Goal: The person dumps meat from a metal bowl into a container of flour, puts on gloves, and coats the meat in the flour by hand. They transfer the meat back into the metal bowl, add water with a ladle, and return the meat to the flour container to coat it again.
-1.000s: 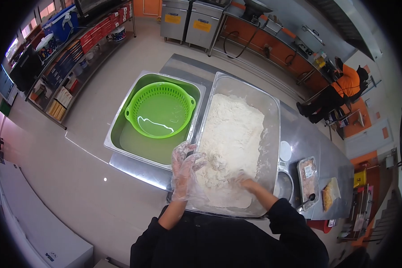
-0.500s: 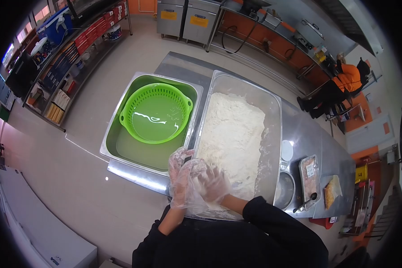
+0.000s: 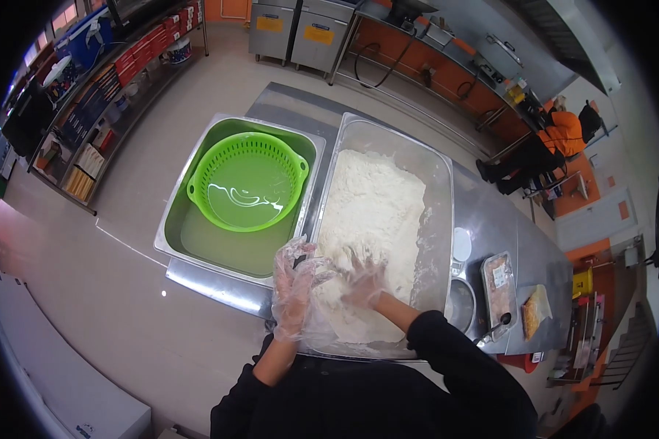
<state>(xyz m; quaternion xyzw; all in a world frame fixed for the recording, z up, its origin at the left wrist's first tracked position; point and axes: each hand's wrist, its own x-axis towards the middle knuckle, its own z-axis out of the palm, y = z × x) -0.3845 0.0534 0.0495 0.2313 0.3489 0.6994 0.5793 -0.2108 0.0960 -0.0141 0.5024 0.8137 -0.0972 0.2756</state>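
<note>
My right hand [image 3: 365, 285], in a clear plastic glove, has its fingers spread on the white flour [image 3: 377, 194] near the front of a deep metal pan [image 3: 433, 252]. To its left is my left hand [image 3: 293, 289], also gloved, above the near rims between the two pans. Its fingers are raised and loosely curved apart, with nothing visible in them. Beside the flour, a second metal pan [image 3: 165, 212] contains cloudy liquid and a green colander [image 3: 293, 154]. Liquid also shows inside the colander.
On the steel table [image 3: 483, 219] to the right are a round metal bowl [image 3: 462, 307], a small white scale [image 3: 461, 245], a packaged meat tray [image 3: 499, 285], a dark spoon [image 3: 504, 320] and a breaded piece [image 3: 534, 314]. A person in orange [image 3: 564, 135] sits at the back right.
My right hand has moved right and slightly forward over the flour, away from my left hand. My left hand stays near the pan rims. The whole view has shifted slightly.
</note>
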